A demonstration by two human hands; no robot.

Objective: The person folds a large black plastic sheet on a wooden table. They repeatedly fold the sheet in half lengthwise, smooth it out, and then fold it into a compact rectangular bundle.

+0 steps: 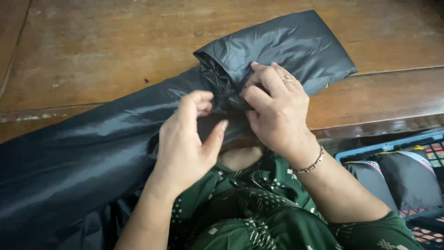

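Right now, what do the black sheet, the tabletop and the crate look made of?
Black sheet: thin synthetic fabric, probably nylon or polyester; glossy sheen, fine sharp creases. Tabletop: wood, brown, worn matte finish; grain, scuffs and a plank seam show. Crate: looks like moulded plastic, blue, with lattice walls; only a corner shows.

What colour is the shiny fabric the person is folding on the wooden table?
The shiny fabric is black to dark grey, seen best in the head view.

Bare table [92, 41] beyond dark fabric [83, 153]
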